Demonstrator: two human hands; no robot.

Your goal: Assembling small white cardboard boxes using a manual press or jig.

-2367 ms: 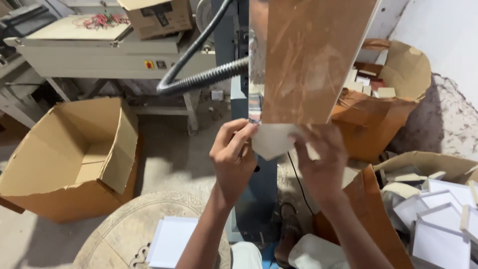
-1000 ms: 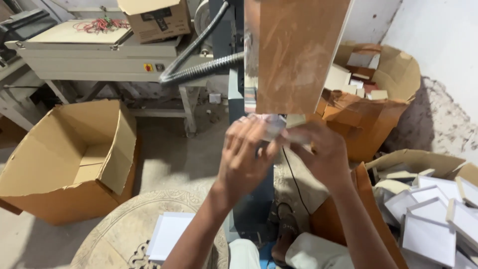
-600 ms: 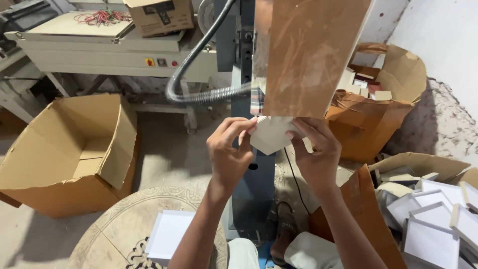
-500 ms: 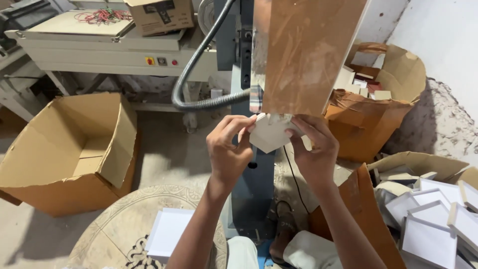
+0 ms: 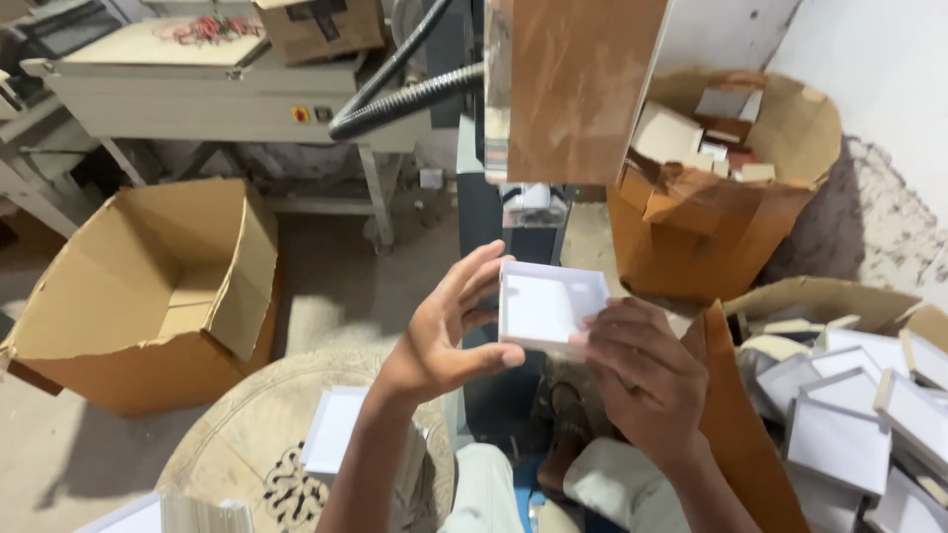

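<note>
I grip a shallow white box tray [image 5: 549, 306] with my left hand [image 5: 444, 331] and right hand [image 5: 642, 370], fingers closed on its edges, below a brown machine panel [image 5: 578, 89], an open carton [image 5: 148, 286] to the left.

Brown panel [image 5: 578, 89] cropped at top

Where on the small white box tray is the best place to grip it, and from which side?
Probably by its thin upright side walls, coming from the left and right as the left hand and right hand do. The white box tray is shallow with its open face towards the camera, so opposite walls give fingers an edge to pinch.
</note>
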